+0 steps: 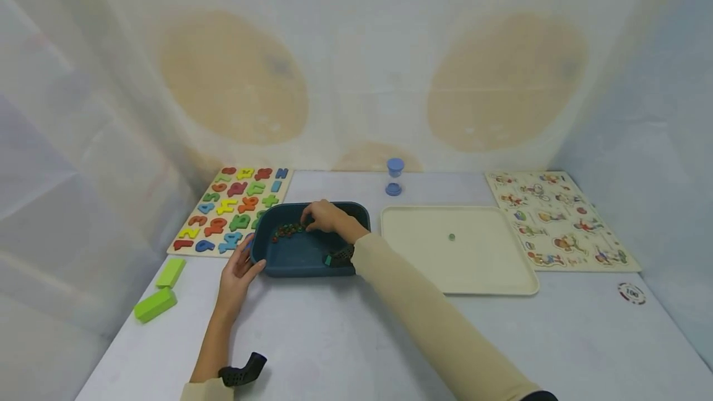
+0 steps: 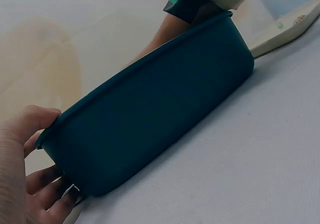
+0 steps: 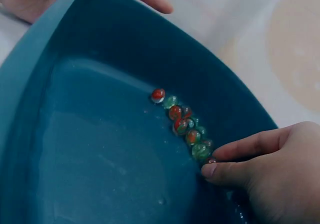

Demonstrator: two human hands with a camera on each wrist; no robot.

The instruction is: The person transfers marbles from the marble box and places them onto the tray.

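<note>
A dark teal plastic basin stands on the white table. Several glass marbles, red, green and orange, lie in a line along its far wall. My left hand holds the basin's left end, thumb at the rim and fingers against the outer wall. Reaching inside, my right hand is at the end of the row of marbles. In the right wrist view its thumb and forefinger pinch a reddish marble, partly hidden by the thumb.
Right of the basin lies a cream tray bearing a small green marble. A blue hourglass stands behind. Puzzle boards, one with numbers and one with pictures, flank these. Green blocks lie left, a round 100 chip right.
</note>
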